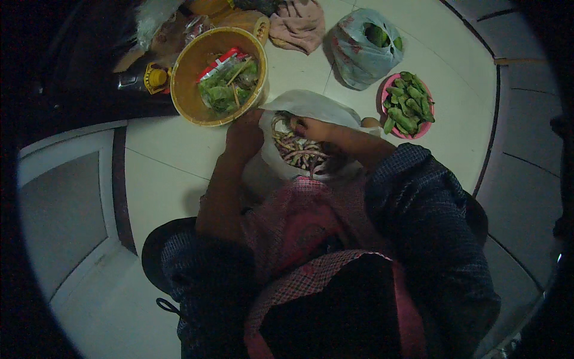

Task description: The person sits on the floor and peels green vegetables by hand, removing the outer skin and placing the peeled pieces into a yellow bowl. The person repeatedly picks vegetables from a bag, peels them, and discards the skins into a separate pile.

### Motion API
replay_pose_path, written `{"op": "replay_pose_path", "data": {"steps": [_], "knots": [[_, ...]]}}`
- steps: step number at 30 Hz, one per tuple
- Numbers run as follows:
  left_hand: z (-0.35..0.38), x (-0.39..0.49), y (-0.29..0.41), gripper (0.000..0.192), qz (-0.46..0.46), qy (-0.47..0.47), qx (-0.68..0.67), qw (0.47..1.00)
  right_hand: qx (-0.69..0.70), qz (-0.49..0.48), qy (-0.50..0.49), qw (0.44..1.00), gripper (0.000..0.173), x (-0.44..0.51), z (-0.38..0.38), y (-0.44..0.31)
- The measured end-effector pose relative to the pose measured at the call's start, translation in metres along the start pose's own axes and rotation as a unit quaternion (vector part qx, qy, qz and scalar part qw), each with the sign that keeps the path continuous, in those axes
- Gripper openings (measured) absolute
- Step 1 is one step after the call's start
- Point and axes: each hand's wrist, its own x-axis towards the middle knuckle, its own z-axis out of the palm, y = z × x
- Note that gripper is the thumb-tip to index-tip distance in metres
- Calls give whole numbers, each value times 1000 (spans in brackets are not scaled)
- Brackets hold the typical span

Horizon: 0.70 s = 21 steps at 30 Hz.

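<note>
An opened white plastic bag (309, 101) sits on the floor in front of me, with many mottled purple and pale bean pods (302, 152) inside. My left hand (245, 134) grips the bag's left edge, its fingertips mostly hidden in shadow. Inside the mouth, my right hand (311, 129) has its fingers curled at the far side of the pods, beside a pod bent into a loop. Whether a pod is between those fingers is too dark to tell. The bag's near edge meets my pink checked apron (309, 206).
A yellow bucket (177, 83) holding green leafy scraps and a red wrapper stands at far left, beside a yellow-capped bottle (157, 77). Right of a pink cloth (298, 24), a bluish plastic bag (363, 54) contains green vegetables. Green peppers (408, 105) fill a pink bowl (431, 123).
</note>
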Motion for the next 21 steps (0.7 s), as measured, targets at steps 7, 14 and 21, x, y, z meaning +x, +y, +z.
{"op": "replay_pose_path", "data": {"steps": [7, 14, 21], "knots": [[1, -8, -4, 37, 60, 56, -119, 989, 475, 186, -73, 857, 22, -11, -27, -42], [5, -6, 14, 22, 85, 42, -161, 982, 566, 116, -83, 812, 15, -20, -34, -66], [16, 2, 13, 12, 68, 59, -208, 974, 578, 111, -55, 806, 19, -16, -26, -59]]}}
